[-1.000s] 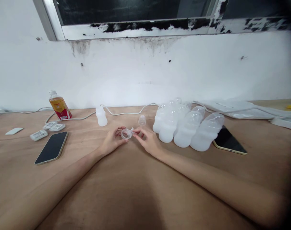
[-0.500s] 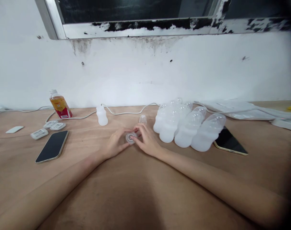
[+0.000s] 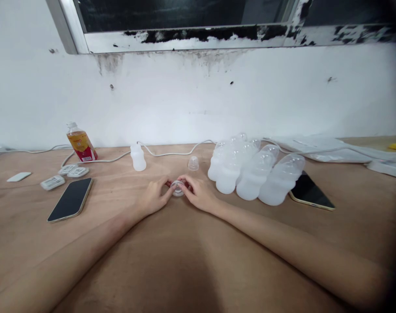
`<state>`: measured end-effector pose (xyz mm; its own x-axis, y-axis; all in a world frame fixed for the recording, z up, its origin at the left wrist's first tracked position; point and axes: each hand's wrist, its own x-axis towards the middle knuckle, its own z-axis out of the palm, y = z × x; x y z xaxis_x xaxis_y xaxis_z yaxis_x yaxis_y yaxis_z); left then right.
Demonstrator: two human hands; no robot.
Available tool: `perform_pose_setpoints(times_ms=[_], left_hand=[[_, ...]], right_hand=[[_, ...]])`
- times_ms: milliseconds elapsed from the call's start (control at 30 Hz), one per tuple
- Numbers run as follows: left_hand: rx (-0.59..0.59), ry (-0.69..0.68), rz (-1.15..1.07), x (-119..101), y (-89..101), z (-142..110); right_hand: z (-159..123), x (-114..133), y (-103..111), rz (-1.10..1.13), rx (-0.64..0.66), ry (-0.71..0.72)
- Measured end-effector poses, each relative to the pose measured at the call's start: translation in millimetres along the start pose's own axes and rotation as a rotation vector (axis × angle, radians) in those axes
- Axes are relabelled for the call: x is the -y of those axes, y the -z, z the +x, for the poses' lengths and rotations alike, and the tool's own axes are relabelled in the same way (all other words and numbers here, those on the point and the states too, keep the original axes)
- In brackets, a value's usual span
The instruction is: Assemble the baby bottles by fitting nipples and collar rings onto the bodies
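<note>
Between my two hands, a small round see-through baby bottle collar (image 3: 178, 191) is held low over the table; whether a nipple sits inside it is too small to tell. My left hand (image 3: 155, 196) pinches its left side, thumb in front and fingers curled behind. From the other side my right hand (image 3: 198, 194) grips it with thumb and fingertips. Just behind the hands stands a clear domed cap (image 3: 193, 163). To the left is a frosted white bottle (image 3: 138, 158) with no cap on it. Several frosted bottles (image 3: 248, 174) with clear domed caps cluster at the right.
A dark phone (image 3: 70, 199) and several small white packs (image 3: 52, 182) lie at the left, near a drink bottle (image 3: 82, 142). Another phone (image 3: 310, 191) lies beside the capped bottles. A white cable (image 3: 178, 154) runs along the wall, and plastic bags (image 3: 322, 148) lie at the back right.
The collar has tipped so its side shows more than its top. My right fingers have drawn in closer around it, uncovering the domed cap behind.
</note>
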<state>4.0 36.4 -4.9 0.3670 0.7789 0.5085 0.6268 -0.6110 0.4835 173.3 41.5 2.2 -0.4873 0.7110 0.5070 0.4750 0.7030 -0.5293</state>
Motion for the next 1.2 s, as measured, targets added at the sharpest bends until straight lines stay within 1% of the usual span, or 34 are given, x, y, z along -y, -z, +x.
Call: perform_pose_setpoints(times_ms=[100, 300, 533, 700, 867, 967, 1067, 1133, 1200], left_hand=[[0.002, 0.025, -0.006, -1.4, -1.5, 0.1], [0.001, 0.056, 0.054, -4.2, -7.1, -0.1], [0.007, 0.082, -0.014, -5.6, -7.0, -0.4], [0.023, 0.085, 0.063, -5.8, -6.4, -1.6], [0.026, 0.075, 0.127, -9.0, -5.5, -1.9], [0.020, 0.090, 0.086, -9.6, -3.7, -1.5], [0.003, 0.076, -0.007, -8.1, -0.6, -1.6], [0.010, 0.054, -0.065, -5.8, 1.0, -2.1], [0.013, 0.041, -0.077, -3.1, 1.1, -2.7]], right_hand=[[-1.9, -1.2, -2.2, -0.073, 0.024, 0.039], [-3.0, -2.9, -5.7, -0.201, 0.069, 0.080], [-1.4, -0.1, -5.8, -0.143, 0.032, 0.067], [-1.7, -1.9, -7.6, -0.178, 0.106, 0.054], [-1.9, -4.5, -9.3, -0.218, 0.128, 0.059], [-2.0, -2.8, -8.0, -0.166, 0.104, 0.065], [-2.2, -0.2, -5.2, -0.108, 0.066, 0.078], [-2.4, 0.8, -3.3, -0.094, 0.065, 0.086], [-2.5, 0.8, -2.3, -0.097, 0.077, 0.087]])
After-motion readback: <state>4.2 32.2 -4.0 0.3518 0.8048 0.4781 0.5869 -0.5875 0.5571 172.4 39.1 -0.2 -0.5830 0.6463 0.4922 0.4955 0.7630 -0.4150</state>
